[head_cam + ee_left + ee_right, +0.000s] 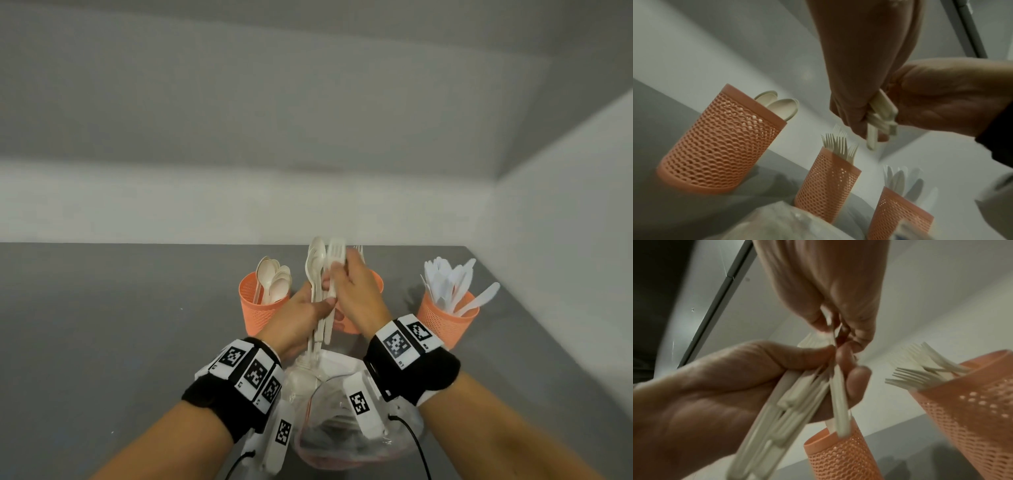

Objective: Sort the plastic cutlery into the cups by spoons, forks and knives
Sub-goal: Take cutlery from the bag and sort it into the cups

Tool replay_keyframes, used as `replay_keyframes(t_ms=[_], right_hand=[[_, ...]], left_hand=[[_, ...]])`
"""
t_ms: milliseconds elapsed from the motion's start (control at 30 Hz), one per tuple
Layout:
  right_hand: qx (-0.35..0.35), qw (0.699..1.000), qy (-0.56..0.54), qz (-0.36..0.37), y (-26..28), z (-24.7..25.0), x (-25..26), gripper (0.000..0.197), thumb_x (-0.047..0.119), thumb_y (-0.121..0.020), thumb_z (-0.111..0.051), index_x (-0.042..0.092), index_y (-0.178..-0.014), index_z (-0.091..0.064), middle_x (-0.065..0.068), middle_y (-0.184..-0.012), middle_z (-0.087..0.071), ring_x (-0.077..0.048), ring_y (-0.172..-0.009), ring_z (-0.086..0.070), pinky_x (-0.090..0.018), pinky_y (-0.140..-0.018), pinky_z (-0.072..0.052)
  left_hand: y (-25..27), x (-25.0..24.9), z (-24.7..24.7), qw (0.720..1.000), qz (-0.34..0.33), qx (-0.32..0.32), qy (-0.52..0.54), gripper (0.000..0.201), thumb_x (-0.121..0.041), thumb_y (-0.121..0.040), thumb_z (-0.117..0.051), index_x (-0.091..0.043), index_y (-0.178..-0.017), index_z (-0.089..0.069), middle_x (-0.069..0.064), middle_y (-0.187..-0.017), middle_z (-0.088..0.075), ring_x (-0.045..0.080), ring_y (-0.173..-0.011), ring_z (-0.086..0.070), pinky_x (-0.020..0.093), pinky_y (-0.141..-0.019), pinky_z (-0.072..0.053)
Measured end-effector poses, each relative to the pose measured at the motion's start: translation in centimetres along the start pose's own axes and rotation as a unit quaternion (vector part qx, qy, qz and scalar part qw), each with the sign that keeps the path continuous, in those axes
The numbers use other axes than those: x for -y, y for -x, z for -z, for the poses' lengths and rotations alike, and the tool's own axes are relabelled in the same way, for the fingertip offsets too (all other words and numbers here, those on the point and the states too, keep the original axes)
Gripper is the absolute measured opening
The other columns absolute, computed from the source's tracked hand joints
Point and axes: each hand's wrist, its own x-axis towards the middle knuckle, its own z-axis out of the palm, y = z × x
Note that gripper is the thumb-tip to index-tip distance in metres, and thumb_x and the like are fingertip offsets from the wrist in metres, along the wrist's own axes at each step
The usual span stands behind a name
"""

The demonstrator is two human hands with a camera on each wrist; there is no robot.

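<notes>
Hands meet raised above the middle cup (371, 284): left hand (301, 315) curls its fingers round a bundle of cutlery (317, 274), upright; right hand (356, 287) pinches one fork (334, 265) from it.

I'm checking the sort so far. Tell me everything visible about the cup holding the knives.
The knife cup is an orange plastic cylinder with a perforated mesh wall and a solid rim. It stands upright on the grey table, rightmost of three. White plastic knives fan out of it, blades up, one leaning far right. Neither hand touches it.
</notes>
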Motion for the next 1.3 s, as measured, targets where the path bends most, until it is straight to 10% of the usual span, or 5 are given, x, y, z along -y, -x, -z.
replay_keyframes(t_ms=[133,300,667,1067,1300], right_hand=[[-0.098,0.986,-0.133,0.005,-0.6,1.4,0.8,0.013,0.02,-0.098,-0.038,0.022,-0.086,-0.044,-0.003,-0.068,-0.052,-0.015,-0.055,-0.05,-0.029,-0.05,-0.045],[0.022,1.0,0.0,0.014,-0.2,0.6,0.3,0.03,0.031,-0.077,-0.072,0.006,-0.089,-0.06,0.003,-0.072,-0.055,-0.008,-0.061,-0.053,-0.011,-0.05,-0.043],[-0.075,0.957,-0.279,0.005,-3.4,4.1,2.2,0.015,0.017,-0.101,-0.03,0.014,-0.105,-0.044,-0.009,-0.082,-0.059,-0.015,-0.064,-0.061,-0.028,-0.065,-0.058],[-0.197,0.97,-0.146,0.006,-8.2,4.6,-5.4,0.014,0.023,-0.097,-0.045,0.023,-0.084,-0.051,0.002,-0.066,-0.045,-0.011,-0.056,-0.044,-0.023,-0.059,-0.043],[-0.097,0.992,0.0,-0.078,-8.7,3.1,-9.2,0.034,0.035,-0.093,-0.049,0.009,-0.116,-0.051,-0.012,-0.119,-0.058,-0.027,-0.114,-0.053,-0.04,-0.101,-0.04]], left_hand=[[-0.4,0.2,-0.2,0.999,-0.02,-0.05,0.003,0.03,0.0,-0.095,-0.043,-0.007,-0.124,-0.046,0.0,-0.072,-0.062,0.013,-0.064,-0.058,0.033,-0.069,-0.055],[-0.6,0.6,-0.6,0.995,-0.033,-0.054,-0.071,0.05,0.005,-0.093,-0.038,-0.024,-0.133,-0.038,0.003,-0.081,-0.053,0.009,-0.058,-0.042,0.027,-0.061,-0.043],[-1.1,0.6,0.8,0.992,-0.014,-0.048,-0.112,0.013,-0.001,-0.095,-0.042,-0.01,-0.091,-0.052,0.001,-0.061,-0.046,0.008,-0.05,-0.04,0.016,-0.049,-0.036],[-1.5,0.1,3.1,0.998,0.036,0.012,0.043,0.019,0.006,-0.093,-0.039,-0.01,-0.098,-0.049,0.001,-0.07,-0.06,0.01,-0.054,-0.051,0.027,-0.066,-0.047],[-1.9,-0.8,4.5,0.996,0.038,-0.049,0.057,0.01,-0.017,-0.095,-0.047,-0.012,-0.098,-0.054,-0.004,-0.056,-0.047,0.008,-0.049,-0.042,0.023,-0.06,-0.045]])
